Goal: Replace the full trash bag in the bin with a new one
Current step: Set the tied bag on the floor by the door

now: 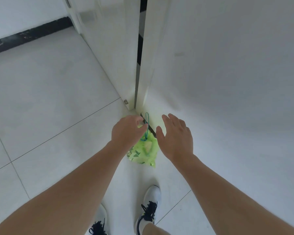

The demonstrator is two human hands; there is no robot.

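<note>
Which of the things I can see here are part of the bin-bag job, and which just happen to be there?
Part of the job:
- green trash bag, on the floor by the wall
- its blue drawstring, pinched by the left hand
- right hand, open, apart from the bag

Just there:
- white door
- wall
- tiled floor
- sneakers

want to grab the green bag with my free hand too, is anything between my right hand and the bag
Nothing visible is in the way. The right hand hangs open just right of the green bag, with only bare floor between them. The left hand is closed at the bag's blue drawstring, on the bag's other side, near the door.
</note>
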